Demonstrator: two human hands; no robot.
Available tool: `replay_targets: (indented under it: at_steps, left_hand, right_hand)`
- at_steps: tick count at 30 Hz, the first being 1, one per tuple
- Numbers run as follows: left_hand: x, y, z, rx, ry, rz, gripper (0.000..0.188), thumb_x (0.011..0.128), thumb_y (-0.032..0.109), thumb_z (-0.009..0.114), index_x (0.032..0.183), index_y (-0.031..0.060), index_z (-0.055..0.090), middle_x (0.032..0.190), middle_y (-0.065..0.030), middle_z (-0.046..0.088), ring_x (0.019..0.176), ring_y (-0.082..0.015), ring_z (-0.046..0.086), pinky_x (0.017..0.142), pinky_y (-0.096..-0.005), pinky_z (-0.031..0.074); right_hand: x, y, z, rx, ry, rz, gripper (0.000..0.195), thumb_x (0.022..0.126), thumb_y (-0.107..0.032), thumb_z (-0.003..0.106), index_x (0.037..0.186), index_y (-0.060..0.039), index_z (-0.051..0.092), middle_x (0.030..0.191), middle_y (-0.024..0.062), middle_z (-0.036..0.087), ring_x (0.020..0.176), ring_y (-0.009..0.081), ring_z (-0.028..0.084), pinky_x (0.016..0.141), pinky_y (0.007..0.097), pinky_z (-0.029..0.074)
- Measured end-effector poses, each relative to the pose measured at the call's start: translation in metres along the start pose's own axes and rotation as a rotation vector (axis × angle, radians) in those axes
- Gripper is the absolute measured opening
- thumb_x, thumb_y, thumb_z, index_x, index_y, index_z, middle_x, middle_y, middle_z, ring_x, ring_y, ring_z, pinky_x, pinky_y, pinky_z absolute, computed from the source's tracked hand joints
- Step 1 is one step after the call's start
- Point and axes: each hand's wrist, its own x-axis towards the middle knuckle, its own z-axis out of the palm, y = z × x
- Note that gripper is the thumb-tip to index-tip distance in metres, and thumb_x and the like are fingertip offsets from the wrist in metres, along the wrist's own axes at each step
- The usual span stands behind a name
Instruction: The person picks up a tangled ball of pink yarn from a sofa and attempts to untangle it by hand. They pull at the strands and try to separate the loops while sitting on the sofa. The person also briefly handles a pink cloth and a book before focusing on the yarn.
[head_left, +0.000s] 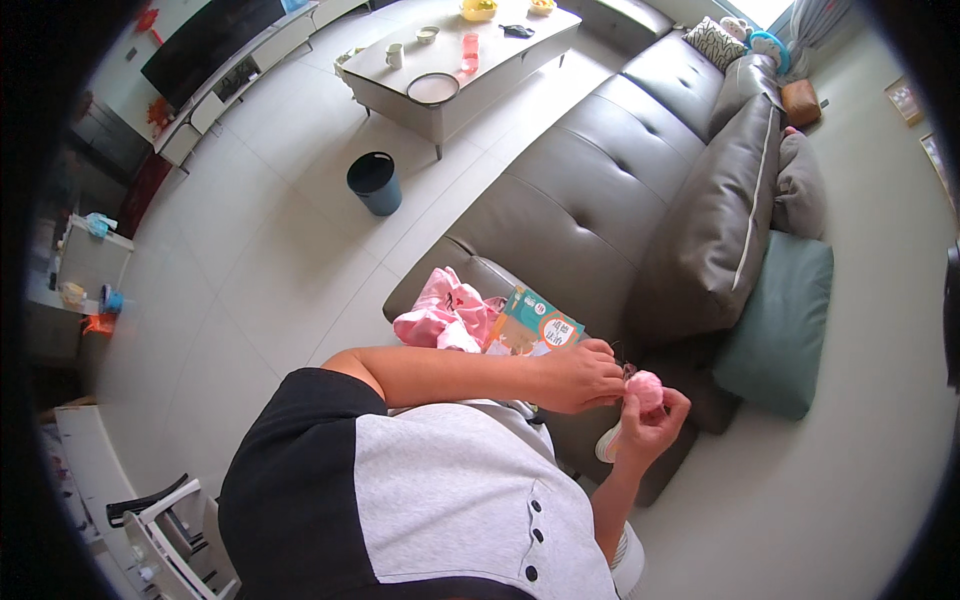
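Note:
My right hand (651, 429) holds a small pink fluffy ball (645, 390) between thumb and fingers, at the near end of the sofa. From the left, my left hand (581, 377) reaches to the ball with bent fingers; its fingertips meet the ball's left edge, and whether they pinch anything is hidden. A small dark, shiny thing (630, 370) shows just behind the ball. Beyond my left forearm, a green and orange book (536, 322) lies on the sofa beside crumpled pink cloth (448, 311).
The grey leather sofa (577, 172) runs away to the upper right, with a green cushion (780, 322) and a large grey cushion (709, 232) along the wall. A dark blue bin (375, 184) stands on the tiled floor before the coffee table (397, 105). Part of a white object (628, 562) shows beside my right arm.

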Motion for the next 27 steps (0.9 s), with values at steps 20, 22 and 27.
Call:
replay_targets:
  at_steps: [20, 22, 27]
  left_hand:
    - [-0.012, -0.016, 0.015, -0.489, -0.092, -0.167, 0.023, 0.087, 0.000, 0.058, 0.109, 0.0066, 0.054, 0.114, -0.0124, 0.051, 0.107, -0.0271, 0.054, 0.087, -0.0348, 0.046]
    - [-0.019, -0.012, 0.023, -0.796, -0.072, -0.389, 0.020, 0.095, 0.010, 0.053, 0.114, 0.0054, 0.051, 0.115, -0.0099, 0.051, 0.110, -0.0221, 0.052, 0.093, -0.0336, 0.043]
    - [-0.022, -0.015, 0.036, -0.819, -0.062, -0.356, 0.029, 0.099, 0.021, 0.051, 0.123, 0.0052, 0.050, 0.121, -0.0081, 0.051, 0.112, -0.0176, 0.050, 0.097, -0.0318, 0.041]
  right_hand:
    - [-0.023, 0.038, 0.002, 0.762, -0.543, 0.752, 0.030, 0.085, -0.027, 0.067, 0.100, -0.0060, 0.053, 0.078, 0.0039, 0.059, 0.059, 0.0079, 0.057, 0.050, 0.0202, 0.046]
    - [-0.025, 0.028, 0.005, 0.667, -0.466, 0.645, 0.029, 0.085, -0.026, 0.067, 0.098, -0.0052, 0.051, 0.079, 0.0038, 0.058, 0.059, 0.0071, 0.056, 0.048, 0.0198, 0.045]
    - [-0.033, 0.031, 0.010, 0.758, -0.344, 0.697, 0.036, 0.085, -0.024, 0.071, 0.105, -0.0027, 0.050, 0.088, 0.0080, 0.060, 0.068, 0.0113, 0.062, 0.058, 0.0242, 0.054]
